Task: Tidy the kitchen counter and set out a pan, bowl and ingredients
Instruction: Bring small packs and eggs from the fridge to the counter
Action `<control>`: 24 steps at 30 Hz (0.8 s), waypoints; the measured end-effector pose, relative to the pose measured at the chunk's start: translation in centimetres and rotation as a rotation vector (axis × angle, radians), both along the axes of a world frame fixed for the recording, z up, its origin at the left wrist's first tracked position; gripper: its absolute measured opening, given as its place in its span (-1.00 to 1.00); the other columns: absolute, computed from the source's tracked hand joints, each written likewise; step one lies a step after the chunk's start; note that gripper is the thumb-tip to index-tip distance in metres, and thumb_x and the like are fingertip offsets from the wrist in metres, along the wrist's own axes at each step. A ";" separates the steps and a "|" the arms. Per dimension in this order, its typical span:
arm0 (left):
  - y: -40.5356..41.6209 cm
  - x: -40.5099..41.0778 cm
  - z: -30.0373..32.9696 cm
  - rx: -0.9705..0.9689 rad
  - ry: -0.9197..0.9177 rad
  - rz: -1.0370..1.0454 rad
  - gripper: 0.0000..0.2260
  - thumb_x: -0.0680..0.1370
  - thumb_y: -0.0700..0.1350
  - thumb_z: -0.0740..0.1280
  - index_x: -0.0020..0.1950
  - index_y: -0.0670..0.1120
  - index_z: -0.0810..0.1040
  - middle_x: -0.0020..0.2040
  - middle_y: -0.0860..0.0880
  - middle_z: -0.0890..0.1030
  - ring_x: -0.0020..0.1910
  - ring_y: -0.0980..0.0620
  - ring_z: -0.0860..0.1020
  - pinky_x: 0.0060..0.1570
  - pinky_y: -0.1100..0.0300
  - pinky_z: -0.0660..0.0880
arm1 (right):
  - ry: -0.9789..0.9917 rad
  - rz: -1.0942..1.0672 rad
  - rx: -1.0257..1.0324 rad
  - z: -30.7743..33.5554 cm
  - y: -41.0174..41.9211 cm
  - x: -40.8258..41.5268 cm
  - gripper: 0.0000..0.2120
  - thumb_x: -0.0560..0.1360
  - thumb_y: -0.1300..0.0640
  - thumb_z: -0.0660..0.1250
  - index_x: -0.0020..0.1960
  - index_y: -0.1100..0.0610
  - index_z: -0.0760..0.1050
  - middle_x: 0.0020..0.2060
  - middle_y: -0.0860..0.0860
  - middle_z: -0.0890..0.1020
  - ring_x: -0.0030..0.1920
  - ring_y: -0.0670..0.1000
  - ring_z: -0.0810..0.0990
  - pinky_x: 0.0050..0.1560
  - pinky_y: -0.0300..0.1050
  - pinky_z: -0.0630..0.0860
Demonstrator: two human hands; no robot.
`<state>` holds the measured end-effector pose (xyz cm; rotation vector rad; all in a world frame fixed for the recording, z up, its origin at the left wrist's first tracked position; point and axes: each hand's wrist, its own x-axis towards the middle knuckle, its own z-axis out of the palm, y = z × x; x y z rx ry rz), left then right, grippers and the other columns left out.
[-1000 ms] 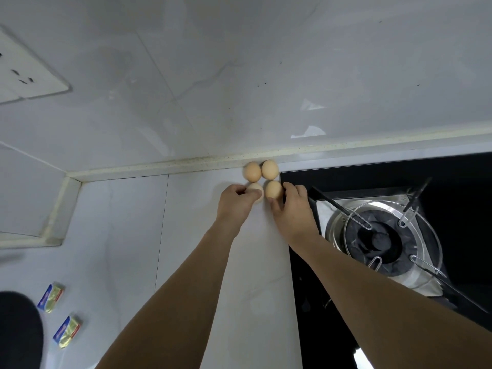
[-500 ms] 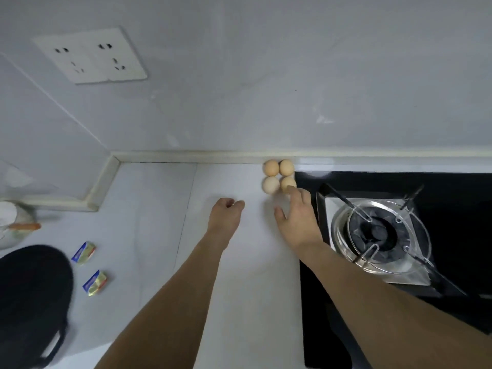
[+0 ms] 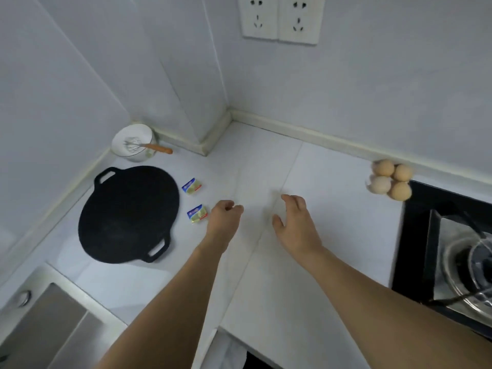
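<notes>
Several brown eggs (image 3: pixel 390 179) lie clustered on the white counter (image 3: pixel 306 262) beside the stove. A flat black pan (image 3: pixel 127 214) with two loop handles sits at the left. Behind it stands a white bowl (image 3: pixel 133 142) holding a whisk (image 3: pixel 149 147) with an orange handle. Two small butter packets (image 3: pixel 191 186) (image 3: pixel 197 213) lie right of the pan. My left hand (image 3: pixel 223 219) hovers over the counter next to the nearer packet, fingers loosely curled and empty. My right hand (image 3: pixel 295 222) is over the counter's middle, fingers relaxed, holding nothing.
A black gas stove (image 3: pixel 452 251) with a metal burner fills the right side. A steel sink (image 3: pixel 45 323) lies at the lower left. Wall sockets (image 3: pixel 279 18) sit high on the back wall. A wall column juts out at the corner (image 3: pixel 213 129).
Both hands let go of the eggs and drew back leftwards to the counter's middle. The view swung left, bringing the pan, bowl and sink into sight.
</notes>
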<state>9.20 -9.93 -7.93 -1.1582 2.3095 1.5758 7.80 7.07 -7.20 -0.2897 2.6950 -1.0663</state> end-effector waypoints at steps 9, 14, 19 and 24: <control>-13.3 2.2 0.0 -0.310 -0.045 -0.068 -0.82 0.52 -0.13 0.34 0.11 -0.08 0.52 0.06 -0.07 0.57 -0.11 0.02 0.52 -0.24 0.21 0.41 | -0.029 0.409 0.186 -0.9 -11.6 -1.1 -0.53 0.55 0.09 0.26 0.42 0.16 0.31 0.31 0.09 0.36 0.23 0.16 0.47 0.26 0.00 0.40; -16.8 -0.6 -1.4 -0.426 -0.058 -0.184 -0.84 0.53 -0.08 0.34 0.09 -0.03 0.46 0.06 -0.01 0.46 -0.10 0.07 0.49 -0.09 0.16 0.47 | -0.066 0.580 0.316 -2.6 -15.3 -2.7 -0.42 0.52 0.06 0.29 0.48 0.13 0.19 0.34 0.09 0.29 0.23 0.18 0.45 0.24 0.01 0.41; -17.9 -3.0 -2.7 -0.460 -0.107 -0.325 -0.54 0.53 -0.07 0.37 0.40 -0.12 0.40 0.28 -0.10 0.42 0.20 -0.09 0.46 0.15 0.09 0.43 | -0.056 0.668 0.374 -3.6 -17.4 -4.2 -0.38 0.52 0.08 0.30 0.51 0.08 0.13 0.32 0.11 0.29 0.22 0.18 0.43 0.20 -0.01 0.43; -18.7 -4.2 -3.4 -0.568 -0.123 -0.472 -0.60 0.47 0.00 0.43 0.24 -0.12 0.49 0.15 -0.11 0.46 0.13 -0.13 0.45 0.07 0.00 0.47 | -0.034 0.739 0.433 -4.4 -19.3 -4.6 -0.45 0.52 0.07 0.30 0.47 0.06 0.24 0.25 0.09 0.35 0.17 0.16 0.47 0.13 0.01 0.46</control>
